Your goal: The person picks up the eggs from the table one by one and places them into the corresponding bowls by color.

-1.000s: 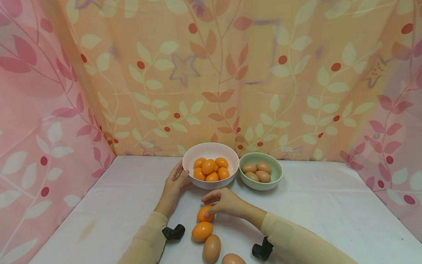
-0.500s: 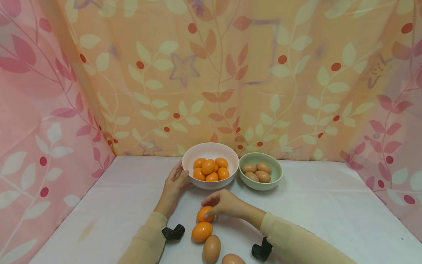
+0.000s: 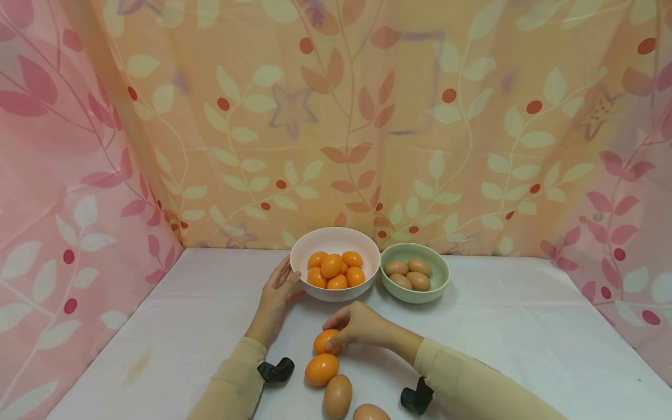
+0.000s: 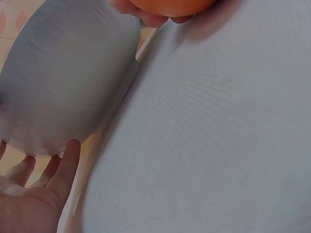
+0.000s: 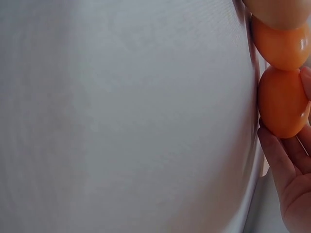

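Note:
My left hand [image 3: 275,296] rests against the left side of a pink bowl [image 3: 335,294] that holds several glossy orange eggs [image 3: 331,266]. In the left wrist view its fingers [image 4: 68,162] lie fairly straight along the bowl's outer wall [image 4: 73,73]. In front of that bowl, my right hand [image 3: 362,324] grips an orange egg [image 3: 324,340], thumb on one side and fingers on the other. The right wrist view has this egg [image 5: 282,102] beside a second orange egg [image 5: 282,46]. That second egg [image 3: 322,370] lies nearer me in the head view, overlapped by a brown egg [image 3: 338,396].
A smaller green bowl [image 3: 443,283] with several brown eggs [image 3: 418,281] stands right of the pink one. Another brown egg [image 3: 371,412] is cut off by the bottom edge of the head view. A patterned curtain [image 3: 336,146] backs the white-covered table [image 3: 514,326].
The fingers of my right hand have closed in around the orange egg. My left hand and both bowls stay in place.

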Motion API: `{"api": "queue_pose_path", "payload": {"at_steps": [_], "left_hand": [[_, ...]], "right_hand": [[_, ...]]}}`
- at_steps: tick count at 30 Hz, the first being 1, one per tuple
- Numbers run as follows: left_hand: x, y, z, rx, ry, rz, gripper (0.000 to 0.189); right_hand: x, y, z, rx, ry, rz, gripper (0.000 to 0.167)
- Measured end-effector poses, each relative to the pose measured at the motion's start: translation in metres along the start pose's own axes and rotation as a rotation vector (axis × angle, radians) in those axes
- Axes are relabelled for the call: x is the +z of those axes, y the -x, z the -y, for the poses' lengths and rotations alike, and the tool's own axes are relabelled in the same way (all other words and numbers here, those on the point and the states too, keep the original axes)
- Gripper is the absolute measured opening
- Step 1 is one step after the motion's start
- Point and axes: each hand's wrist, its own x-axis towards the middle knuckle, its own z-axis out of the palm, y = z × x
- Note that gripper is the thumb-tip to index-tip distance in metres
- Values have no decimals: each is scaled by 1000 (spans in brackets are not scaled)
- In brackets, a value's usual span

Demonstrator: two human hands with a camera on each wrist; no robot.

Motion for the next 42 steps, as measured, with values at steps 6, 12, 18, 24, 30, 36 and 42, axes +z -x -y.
{"api": "queue_pose_path", "payload": {"at_steps": [6, 12, 18, 24, 30, 36, 42], "left_hand": [[0, 0, 0, -2, -14, -7, 60], [0, 1, 0, 0, -5, -7, 60], [0, 1, 0, 2, -14, -10, 60], [1, 1, -1, 15, -11, -9, 60], [2, 2, -2, 8, -22, -15, 63], [2, 2, -2, -9, -22, -21, 65], [1, 1, -2, -15, -20, -25, 69]], "right_hand": [[-4, 2, 1, -4, 38, -39, 32], [-15, 7, 16, -30, 31, -88, 32], [-31, 18, 43, -30, -16, -111, 33], [-44, 12, 50, -61, 14, -205, 36], [-59, 4, 49, -31, 23, -295, 37], [-72, -7, 45, -5, -4, -347, 45], [-83, -17, 42, 4, -69, -362, 41]]}}
